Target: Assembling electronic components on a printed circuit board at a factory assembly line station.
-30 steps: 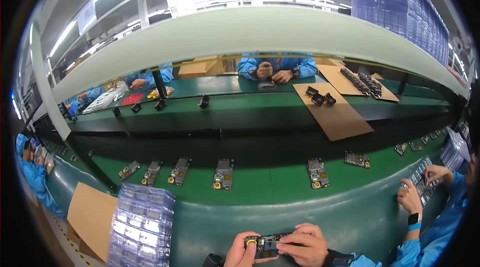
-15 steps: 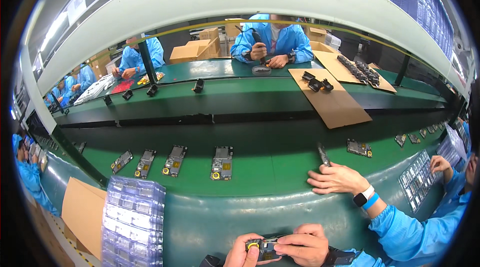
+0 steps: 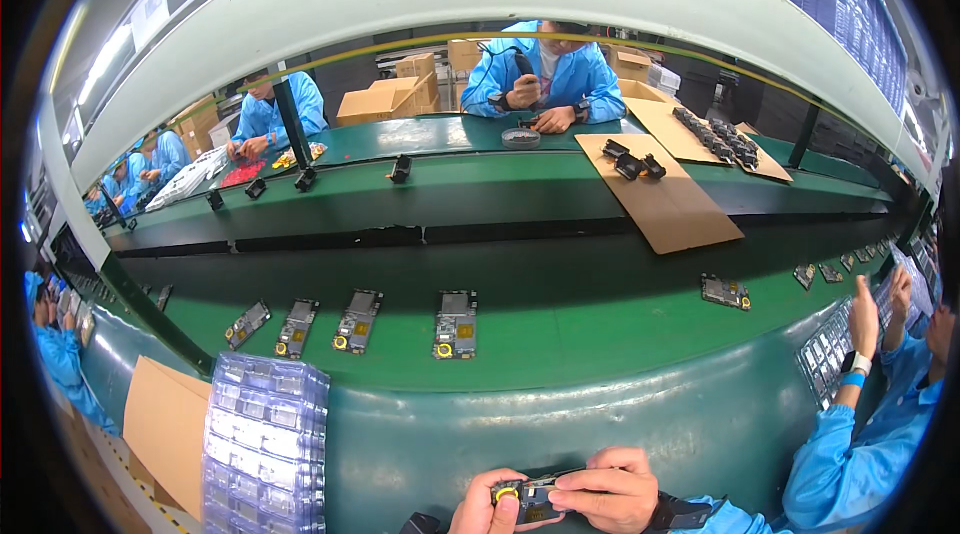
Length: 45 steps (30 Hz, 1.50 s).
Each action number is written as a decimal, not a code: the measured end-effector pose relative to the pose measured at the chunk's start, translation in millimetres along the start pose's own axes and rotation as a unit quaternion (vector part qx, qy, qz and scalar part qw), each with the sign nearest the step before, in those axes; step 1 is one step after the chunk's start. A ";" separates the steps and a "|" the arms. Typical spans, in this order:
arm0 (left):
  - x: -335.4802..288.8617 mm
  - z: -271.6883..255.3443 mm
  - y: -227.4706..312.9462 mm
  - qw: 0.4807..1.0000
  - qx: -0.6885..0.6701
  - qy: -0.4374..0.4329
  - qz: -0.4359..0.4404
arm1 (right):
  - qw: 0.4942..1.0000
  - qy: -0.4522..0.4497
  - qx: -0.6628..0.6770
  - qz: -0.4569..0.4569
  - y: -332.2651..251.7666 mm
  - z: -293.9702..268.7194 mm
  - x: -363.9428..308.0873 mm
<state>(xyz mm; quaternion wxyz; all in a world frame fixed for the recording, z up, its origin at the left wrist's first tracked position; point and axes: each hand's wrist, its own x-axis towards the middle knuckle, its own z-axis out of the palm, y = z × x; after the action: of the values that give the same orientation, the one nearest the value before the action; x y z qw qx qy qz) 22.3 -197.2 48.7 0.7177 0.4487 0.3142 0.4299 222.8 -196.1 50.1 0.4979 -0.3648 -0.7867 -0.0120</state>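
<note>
At the lower middle, my left hand (image 3: 482, 508) grips a circuit board (image 3: 538, 502) by its left end, thumb beside the round yellow part. My right hand (image 3: 612, 496) is closed at the board's right end, thumb and fingers pressed against it. A thin, light strip shows along the board's upper edge by the right fingertips; what it is I cannot make out. The board is held low over the near green bench. Both wrists wear dark bands.
Several circuit boards (image 3: 456, 324) lie on the green belt. Stacked clear plastic trays (image 3: 266, 442) stand at left beside cardboard (image 3: 168, 424). At right, a co-worker's hands (image 3: 864, 319) are raised near a tray of boards (image 3: 826, 352). Across the line, another person holds a corded tool (image 3: 523, 64).
The co-worker at right has drawn an arm back from the belt to their trays. Boards on the belt have shifted slightly right. My hands stay nearly still.
</note>
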 end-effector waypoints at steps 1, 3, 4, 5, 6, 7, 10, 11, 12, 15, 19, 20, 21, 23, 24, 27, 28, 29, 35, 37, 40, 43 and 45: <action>-0.3 -0.2 -0.2 1.000 0.000 0.000 0.000 | 1.000 0.000 0.000 0.000 -0.1 -0.1 0.4; 0.6 -1.0 -2.7 1.000 0.015 0.000 0.000 | 1.000 -0.001 0.002 0.003 0.9 -0.6 0.0; 1.1 -0.6 -2.6 1.000 0.015 -0.001 -0.001 | 1.000 -0.001 0.001 0.004 0.9 -0.9 -0.3; 0.5 -0.1 -1.8 1.000 0.019 0.000 0.004 | 1.000 0.000 0.002 0.004 0.8 -0.5 -0.5; 0.0 0.4 -1.0 1.000 0.024 0.000 0.008 | 1.000 0.001 0.002 0.004 0.7 -0.3 -0.6; -0.5 1.2 -0.3 1.000 0.024 0.001 0.008 | 1.000 0.001 0.003 0.004 0.7 -0.4 -0.9; -0.7 2.9 1.0 1.000 0.027 0.008 0.007 | 1.000 -0.001 0.009 0.003 1.7 -1.4 -0.3; -0.5 3.1 1.3 0.999 0.031 0.008 0.006 | 1.000 0.000 0.009 0.000 2.1 -1.7 0.2; -0.2 3.2 1.4 0.999 0.035 0.009 0.005 | 1.000 0.001 0.009 -0.002 2.5 -2.0 0.4; 0.3 3.6 -0.2 0.999 0.038 0.008 0.010 | 1.000 0.002 0.012 -0.003 3.5 -2.9 0.2; 0.8 4.9 -1.9 0.999 0.032 0.008 0.007 | 0.999 -0.016 -0.002 0.028 7.0 -5.2 -2.5; 0.9 5.5 -2.3 1.000 0.029 0.011 0.006 | 1.000 -0.017 0.002 0.017 8.1 -5.5 -3.1; 0.9 6.0 -2.4 1.000 0.025 0.013 0.004 | 1.000 -0.018 0.006 0.007 8.7 -5.8 -3.5; 1.0 7.0 -1.8 0.999 0.034 0.016 0.005 | 1.000 -0.006 0.012 0.000 6.3 -5.3 -1.5; 1.1 7.5 -1.3 0.999 0.042 0.018 0.005 | 1.000 0.005 0.017 -0.007 5.4 -5.2 -0.5; 1.4 9.1 0.6 0.999 0.045 0.027 0.007 | 1.000 0.003 0.015 -0.009 5.7 -5.4 0.6; 1.7 10.2 1.2 0.999 0.046 0.027 0.007 | 1.000 0.004 0.015 -0.008 5.2 -5.1 1.0; 1.7 12.3 1.8 0.998 0.040 0.036 0.010 | 1.000 0.004 0.012 -0.009 4.1 -5.1 1.7; -0.8 5.4 -8.0 0.978 0.174 0.094 0.064 | 0.999 0.002 0.017 -0.033 -1.5 -2.3 2.1; 2.2 8.2 -3.8 0.973 0.195 0.088 0.088 | 0.999 0.008 0.004 -0.032 -5.9 -7.0 2.9; 0.9 8.4 5.2 0.955 0.259 0.095 0.109 | 0.999 0.017 0.021 -0.027 -2.6 0.5 2.6; 1.4 10.5 7.3 0.966 0.226 0.099 0.079 | 1.000 0.005 0.012 -0.028 -3.2 -2.5 4.3; 1.9 11.4 8.4 0.959 0.246 0.103 0.097 | 1.000 0.003 0.016 -0.026 -2.4 -2.1 3.8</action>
<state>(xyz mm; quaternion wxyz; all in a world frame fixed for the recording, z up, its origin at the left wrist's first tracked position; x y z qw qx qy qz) 29.8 -197.8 60.8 0.5035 0.5928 0.4375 0.4512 222.1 -196.6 55.0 0.5058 -0.3359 -0.7944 -0.0139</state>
